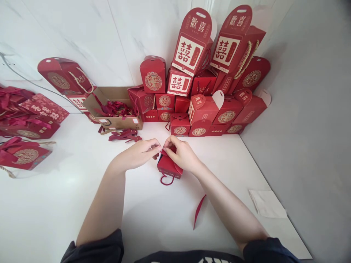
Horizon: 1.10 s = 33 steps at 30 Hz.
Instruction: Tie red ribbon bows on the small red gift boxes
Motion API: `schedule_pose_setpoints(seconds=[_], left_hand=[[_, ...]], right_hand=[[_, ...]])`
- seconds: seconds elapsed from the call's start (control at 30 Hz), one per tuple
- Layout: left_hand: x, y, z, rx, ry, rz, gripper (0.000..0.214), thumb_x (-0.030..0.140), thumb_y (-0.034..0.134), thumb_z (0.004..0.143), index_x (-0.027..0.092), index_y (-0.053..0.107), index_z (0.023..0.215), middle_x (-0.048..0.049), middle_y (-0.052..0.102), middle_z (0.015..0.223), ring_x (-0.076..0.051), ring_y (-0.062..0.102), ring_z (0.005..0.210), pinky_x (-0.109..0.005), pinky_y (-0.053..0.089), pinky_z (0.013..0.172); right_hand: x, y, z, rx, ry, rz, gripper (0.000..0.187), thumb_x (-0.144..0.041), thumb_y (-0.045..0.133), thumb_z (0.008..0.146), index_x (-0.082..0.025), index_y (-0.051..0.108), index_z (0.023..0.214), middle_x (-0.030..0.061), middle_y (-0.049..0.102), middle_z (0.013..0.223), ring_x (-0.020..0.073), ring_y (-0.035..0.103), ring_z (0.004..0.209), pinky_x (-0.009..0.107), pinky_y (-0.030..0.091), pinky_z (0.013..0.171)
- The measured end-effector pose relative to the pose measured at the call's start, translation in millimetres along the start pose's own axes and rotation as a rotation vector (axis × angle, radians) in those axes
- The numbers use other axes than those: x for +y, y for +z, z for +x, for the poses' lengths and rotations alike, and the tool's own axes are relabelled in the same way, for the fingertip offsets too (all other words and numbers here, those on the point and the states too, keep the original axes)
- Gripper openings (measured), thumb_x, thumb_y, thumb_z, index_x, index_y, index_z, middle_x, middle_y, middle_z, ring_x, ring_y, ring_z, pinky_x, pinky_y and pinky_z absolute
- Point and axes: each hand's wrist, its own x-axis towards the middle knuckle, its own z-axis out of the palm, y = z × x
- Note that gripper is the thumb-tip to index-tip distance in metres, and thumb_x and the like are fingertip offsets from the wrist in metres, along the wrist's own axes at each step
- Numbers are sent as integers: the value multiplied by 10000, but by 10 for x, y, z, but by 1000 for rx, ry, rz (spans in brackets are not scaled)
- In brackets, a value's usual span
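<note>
A small red gift box (pixel 169 166) lies on the white table in front of me, with a dark red cord handle (pixel 166 180) trailing toward me. My right hand (pixel 182 153) grips its top flap from above. My left hand (pixel 137 154) comes in from the left, its fingertips pinching the box's upper corner. Whatever those fingertips hold is mostly hidden. A loose red ribbon strip (pixel 199 210) lies on the table below my right forearm, apart from both hands.
Stacked red gift boxes and bags with gold double-happiness marks (pixel 208 87) stand against the far wall. A cardboard box (pixel 115 122) holds red ribbons, with red cut pieces (pixel 124 135) before it. Red bags (pixel 26 155) lie left; a white napkin (pixel 267 204) lies right.
</note>
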Motion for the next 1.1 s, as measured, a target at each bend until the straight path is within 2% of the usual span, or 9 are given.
schedule_pose_setpoints(seconds=[0.23,0.33,0.43,0.5,0.6,0.73,0.8,0.9,1.1], left_hand=[[-224,-186,-55,79,-10,-32,291,401,389,909,198,591,855,-29,680,891,-194,611,849,-289,442,748],[-510,-353,-145,170,-185,57,281,410,411,880,199,593,843,-45,686,896,-219,622,879,-300,446,741],[-788,-449,-184,156,-500,229,248,393,479,803,187,613,766,-89,685,871,-272,639,834,-320,436,648],[-873,-435,-156,166,-563,272,262,402,517,766,176,646,788,-124,693,934,-309,645,874,-337,445,660],[-800,-303,-41,180,-357,175,433,515,490,803,205,656,1056,-100,657,1194,-293,605,1082,-319,469,818],[-515,-55,146,7,-71,-7,562,599,477,812,216,587,1207,-86,608,1284,-248,577,1130,-294,448,899],[-397,42,212,-83,-14,-51,545,595,509,792,206,594,1165,-89,637,1200,-236,608,1023,-284,466,813],[-298,132,265,-143,22,-54,431,576,553,771,201,612,975,-51,650,1010,-195,599,819,-257,432,655],[-228,125,245,-164,63,-68,403,547,575,778,182,478,636,16,467,647,-111,398,542,-248,273,512]], right_hand=[[-89,-290,-25,25,20,-6,47,-257,522,885,-220,543,904,9,652,903,164,614,841,294,459,776],[-101,-525,-66,43,73,-44,89,-297,526,889,-217,564,893,22,659,922,178,605,837,322,455,787],[-57,-687,-138,24,118,-56,122,-324,534,890,-214,586,905,25,660,907,184,596,835,341,449,803],[7,-727,-206,-24,174,-43,153,-353,536,893,-213,595,914,25,659,906,182,593,826,341,449,792],[149,-706,-337,-87,286,24,218,-426,535,899,-217,587,935,24,655,942,176,603,821,344,457,787],[358,-618,-542,47,444,138,298,-507,548,887,-222,534,976,36,635,1012,191,628,926,379,463,869],[430,-562,-635,55,487,199,326,-534,526,894,-213,524,950,45,636,1010,195,633,940,391,459,899],[474,-466,-731,-77,491,306,383,-567,470,916,-194,551,948,58,641,1020,204,616,987,393,433,946],[440,-390,-781,-146,469,348,428,-588,466,912,-181,583,851,18,597,870,182,549,840,338,421,833]])
